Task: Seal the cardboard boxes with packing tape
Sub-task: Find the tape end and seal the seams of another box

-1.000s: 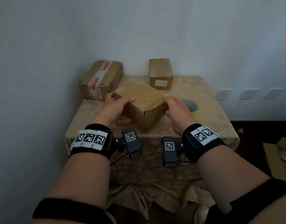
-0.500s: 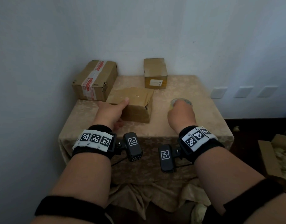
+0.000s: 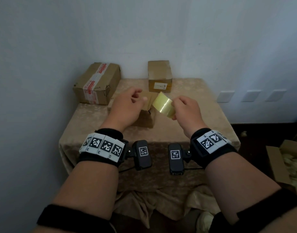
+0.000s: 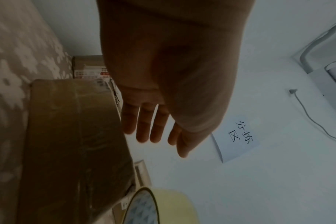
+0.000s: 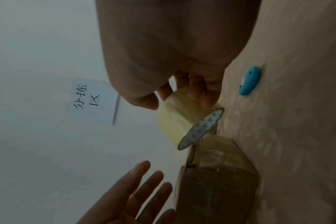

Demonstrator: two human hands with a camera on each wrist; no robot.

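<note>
Yellowish tape roll point(image 3: 163, 105) pinched in R hand point(image 3: 186, 110) grip, L hand point(image 3: 125, 106) fingers loose, empty, above cardboard box point(image 3: 145, 118)

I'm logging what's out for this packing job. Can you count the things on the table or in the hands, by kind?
Cardboard boxes: 3, one with red-printed tape, one with a white label, one in front of the hands
Tape rolls: 1, the yellowish roll held in the right hand
Small blue objects: 1, on the tablecloth
Total: 5

We counted three cardboard boxes point(image 3: 145, 113) on the table point(image 3: 203, 115), one tape roll point(image 3: 162, 105), one blue cutter point(image 5: 248, 80), and a fourth open box point(image 3: 282, 162) on the floor.
</note>
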